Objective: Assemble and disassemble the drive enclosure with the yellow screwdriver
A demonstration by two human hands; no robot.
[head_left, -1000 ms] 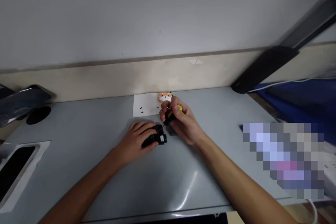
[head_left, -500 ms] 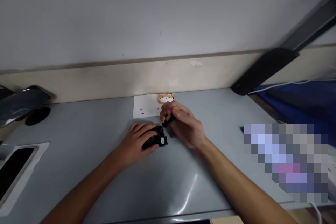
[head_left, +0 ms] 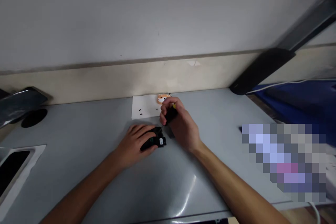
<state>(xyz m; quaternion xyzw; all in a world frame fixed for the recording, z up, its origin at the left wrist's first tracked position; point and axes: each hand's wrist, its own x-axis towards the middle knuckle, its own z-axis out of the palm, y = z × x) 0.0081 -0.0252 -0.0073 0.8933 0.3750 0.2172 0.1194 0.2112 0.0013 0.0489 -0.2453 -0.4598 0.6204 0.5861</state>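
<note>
My left hand (head_left: 138,143) is closed around a small black device (head_left: 159,138), holding it against the grey tabletop. That device carries a white label and a hint of green under my fingers; its exact kind does not show. In my right hand (head_left: 183,124) is a screwdriver (head_left: 171,114) with a black and yellow handle, its lower end pointing down at the device's upper edge. Whether the tip touches the device I cannot tell. A dark flat piece (head_left: 170,133) lies partly hidden beneath my right hand.
Several tiny dark screws (head_left: 141,114) lie on a white sheet (head_left: 145,106) behind my hands, beside an orange dog-faced item (head_left: 162,98). A phone-like slab (head_left: 14,168) rests at left. A dark stand base (head_left: 262,70) is at back right; a pixelated patch covers the right side.
My right hand has turned a little around the screwdriver, so less of the yellow shows. My left hand still holds the device in place. The whole view has shifted slightly.
</note>
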